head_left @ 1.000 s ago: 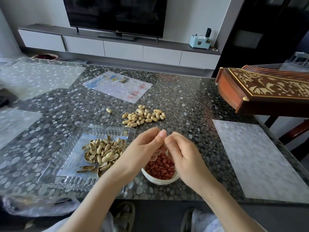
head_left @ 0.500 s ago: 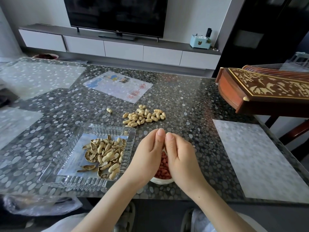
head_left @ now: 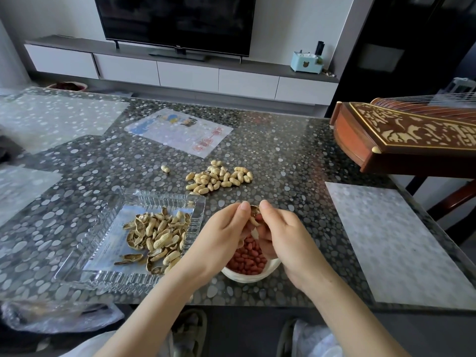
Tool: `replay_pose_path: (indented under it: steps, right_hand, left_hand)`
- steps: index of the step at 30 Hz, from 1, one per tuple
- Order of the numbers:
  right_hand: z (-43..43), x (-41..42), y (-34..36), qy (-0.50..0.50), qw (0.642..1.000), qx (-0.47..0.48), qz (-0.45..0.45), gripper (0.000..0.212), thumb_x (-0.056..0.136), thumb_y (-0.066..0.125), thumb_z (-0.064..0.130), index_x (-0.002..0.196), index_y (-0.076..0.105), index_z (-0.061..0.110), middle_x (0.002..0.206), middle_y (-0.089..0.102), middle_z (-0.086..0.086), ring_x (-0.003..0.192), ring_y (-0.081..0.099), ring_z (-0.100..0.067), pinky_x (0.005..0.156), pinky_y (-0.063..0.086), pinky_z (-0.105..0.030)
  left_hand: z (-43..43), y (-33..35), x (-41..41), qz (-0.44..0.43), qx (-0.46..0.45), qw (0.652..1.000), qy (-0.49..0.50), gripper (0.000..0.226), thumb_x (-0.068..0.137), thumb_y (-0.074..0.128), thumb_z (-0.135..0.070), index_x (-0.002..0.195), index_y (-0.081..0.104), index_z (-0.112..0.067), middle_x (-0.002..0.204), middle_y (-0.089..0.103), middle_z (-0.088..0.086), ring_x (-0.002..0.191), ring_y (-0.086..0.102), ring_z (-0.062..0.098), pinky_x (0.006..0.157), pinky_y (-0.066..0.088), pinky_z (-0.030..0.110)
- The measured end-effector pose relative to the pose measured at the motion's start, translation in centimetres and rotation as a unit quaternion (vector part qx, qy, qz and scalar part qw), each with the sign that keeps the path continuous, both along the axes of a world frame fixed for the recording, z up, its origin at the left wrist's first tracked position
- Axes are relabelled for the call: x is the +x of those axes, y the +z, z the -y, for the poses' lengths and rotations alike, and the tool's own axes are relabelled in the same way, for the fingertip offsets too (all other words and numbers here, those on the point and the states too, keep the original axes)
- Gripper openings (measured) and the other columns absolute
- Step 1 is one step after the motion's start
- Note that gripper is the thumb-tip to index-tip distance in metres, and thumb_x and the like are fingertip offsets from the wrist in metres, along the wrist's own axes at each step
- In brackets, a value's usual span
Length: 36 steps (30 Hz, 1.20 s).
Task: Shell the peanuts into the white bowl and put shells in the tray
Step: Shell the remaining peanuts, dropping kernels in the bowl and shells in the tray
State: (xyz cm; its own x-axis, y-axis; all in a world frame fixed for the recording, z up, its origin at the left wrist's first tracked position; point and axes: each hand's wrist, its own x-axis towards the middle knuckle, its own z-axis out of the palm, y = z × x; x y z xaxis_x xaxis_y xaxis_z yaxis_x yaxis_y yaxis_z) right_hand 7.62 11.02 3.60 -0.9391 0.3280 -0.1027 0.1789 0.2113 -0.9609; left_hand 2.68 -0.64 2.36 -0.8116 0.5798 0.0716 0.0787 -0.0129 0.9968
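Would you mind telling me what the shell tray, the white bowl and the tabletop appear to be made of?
Tray: clear pressed glass, possibly acrylic; it is transparent, with ribbed, glinting walls. White bowl: likely glazed ceramic, given the smooth, opaque, slightly shiny rim, though plastic cannot be ruled out. Tabletop: a glossy, pebble-patterned surface, perhaps stone or printed glass; it reflects the light.

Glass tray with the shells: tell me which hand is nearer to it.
Left. The left hand is close beside the right wall of the glass tray; the right hand is farther right, over the white bowl. Both pinch one peanut shell.
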Motion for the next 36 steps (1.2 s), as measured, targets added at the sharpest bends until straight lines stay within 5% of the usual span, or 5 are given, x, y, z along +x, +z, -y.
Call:
replay_pose_path:
  steps: [9,17,20,28,36]
  right_hand:
    - [-1.9,-0.4,0.5,0.016,0.972,-0.199,0.125,0.043,0.1,0.042,0.032,0.06,0.038,0.016,0.046,0.03,0.007,0.035,0.022,-0.006,0.037,0.015,-0.019]
    - [-3.1,-0.2,-0.9,0.002,0.949,0.314,0.032,0.053,0.096,0.048,0.04,0.072,0.067,-0.003,0.043,0.043,-0.001,0.041,0.037,-0.011,0.044,0.029,-0.022]
    - [-3.4,-0.5,-1.5,-0.003,0.953,0.304,0.005,0.05,0.094,0.053,0.04,0.072,0.069,-0.002,0.056,0.062,-0.01,0.043,0.044,-0.019,0.045,0.034,-0.025]
    - [-2.1,-1.0,-1.0,0.01,0.985,0.164,-0.046,0.024,0.09,0.062,0.037,0.081,0.075,0.019,0.052,0.059,0.021,0.053,0.054,0.004,0.053,0.038,-0.01]
    - [4.4,-4.4,-0.3,0.152,0.946,0.269,-0.095,0.014,0.085,0.069,0.035,0.09,0.076,0.023,0.085,0.07,0.01,0.077,0.06,-0.004,0.069,0.047,-0.021]
  left_hand:
    - [-0.3,0.3,-0.4,0.098,-0.048,0.994,0.028,0.041,0.101,0.036,-0.03,0.066,0.044,-0.01,0.055,0.033,-0.004,0.053,0.025,0.012,0.052,0.024,0.025]
    - [0.1,-0.3,-1.1,-0.224,-0.348,0.9,0.135,0.049,0.097,0.032,-0.048,0.075,0.059,-0.013,0.067,0.061,0.002,0.06,0.054,0.014,0.054,0.038,0.026]
    - [0.4,-0.4,-1.7,-0.242,-0.37,0.884,0.154,0.052,0.096,0.031,-0.051,0.075,0.06,-0.013,0.063,0.059,0.001,0.054,0.051,0.013,0.048,0.034,0.024]
    - [4.3,-0.6,-4.7,-0.126,-0.32,0.913,0.218,0.046,0.099,0.039,-0.034,0.075,0.062,-0.001,0.053,0.044,0.004,0.045,0.032,0.018,0.051,0.029,0.027]
    - [9.1,-1.5,-7.2,-0.174,-0.507,0.794,0.287,0.035,0.097,0.039,-0.023,0.074,0.054,-0.002,0.068,0.056,0.008,0.063,0.055,0.027,0.049,0.034,0.027]
